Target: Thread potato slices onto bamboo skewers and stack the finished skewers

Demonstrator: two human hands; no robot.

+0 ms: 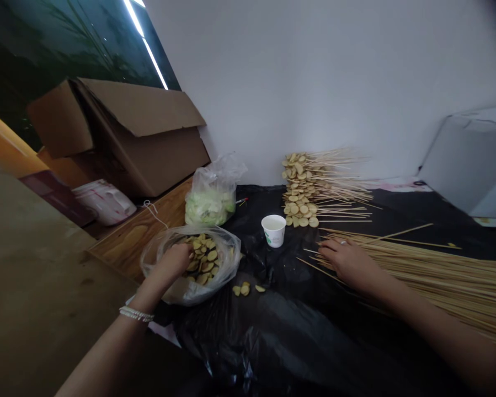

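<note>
My left hand (178,259) reaches into an open clear plastic bag (230,263) of pale round slices (206,259), which look like potato. Its fingers curl down among the slices, and what they hold is hidden. My right hand (347,263) lies over the left ends of a big heap of bamboo skewers (446,281). Its fingers are bent around skewer ends, with a ring on one finger. Several loose slices (244,288) rest on the black plastic sheet (281,320) between my hands.
A white paper cup (274,230) stands mid-table. Behind it lies a pile of skewered slices (300,190), sticks pointing right. At the back left are a tied bag of pale green vegetable pieces (210,201) and a cardboard box (148,149). A white box (471,160) stands far right.
</note>
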